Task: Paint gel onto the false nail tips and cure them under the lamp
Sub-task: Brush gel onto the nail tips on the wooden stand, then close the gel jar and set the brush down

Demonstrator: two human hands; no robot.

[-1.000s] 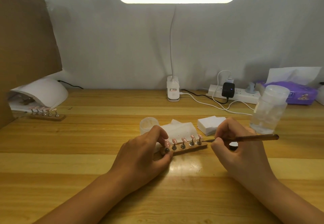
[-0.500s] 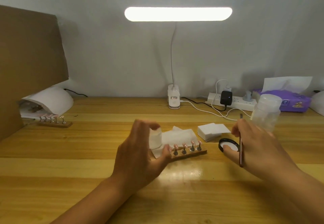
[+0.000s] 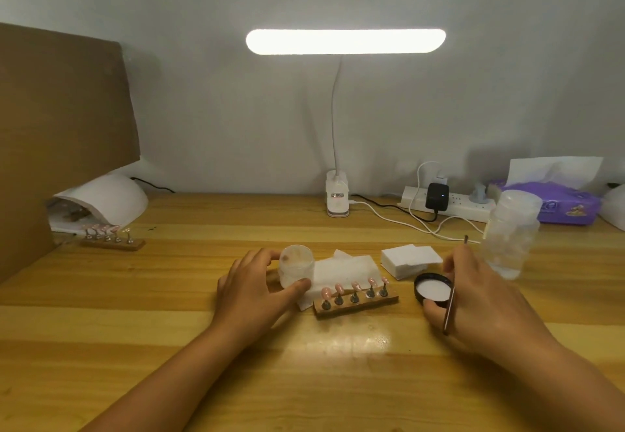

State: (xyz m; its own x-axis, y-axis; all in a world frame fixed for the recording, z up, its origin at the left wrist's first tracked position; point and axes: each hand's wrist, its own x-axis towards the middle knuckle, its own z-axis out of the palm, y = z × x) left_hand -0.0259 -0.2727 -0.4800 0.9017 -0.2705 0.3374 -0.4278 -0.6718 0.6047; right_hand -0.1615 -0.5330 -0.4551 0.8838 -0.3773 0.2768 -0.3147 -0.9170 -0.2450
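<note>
A wooden strip [image 3: 355,306] carrying several pink false nail tips [image 3: 353,286] on small stands lies at the centre of the table. My left hand [image 3: 252,291] grips a small clear gel jar [image 3: 296,266] just left of it, thumb in front and fingers behind. My right hand [image 3: 480,299] holds a thin brown brush [image 3: 451,299] that runs across its fingers, and its fingertips touch the jar's black lid [image 3: 433,289] lying inside-up. The white curing lamp [image 3: 101,201] sits at the far left, with a second strip of nail tips [image 3: 113,238] in front of it.
A white wipe [image 3: 338,271] lies under the jar and strip, a stack of white pads [image 3: 411,259] behind the lid. A clear plastic bottle [image 3: 510,235] stands right, then a purple tissue pack [image 3: 561,205]. A desk light base [image 3: 338,200], power strip [image 3: 449,203] and cardboard [image 3: 61,134] line the back.
My left hand let go of the nail strip and took hold of the gel jar. My right hand drew the brush away from the nails and came down onto the black lid.
</note>
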